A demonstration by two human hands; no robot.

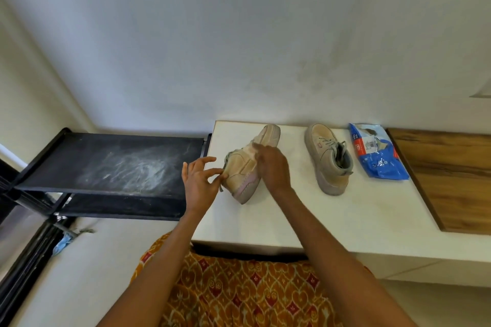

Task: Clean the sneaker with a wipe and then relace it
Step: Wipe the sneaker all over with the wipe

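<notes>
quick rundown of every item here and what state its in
left sneaker: tipped on its side, sole facing right
wipe: pressed to that sneaker under the right hand
left hand: fingers at the sneaker's heel end, grip unclear
right sneaker: upright, laced, untouched
wipe pack: lying flat, torn open
black shelf: dusty

The crumpled blue plastic wipes packet [377,152] at the far right of the white table bears a white label with small red print that seems to read "(72)", the rest too blurred to read.
</notes>
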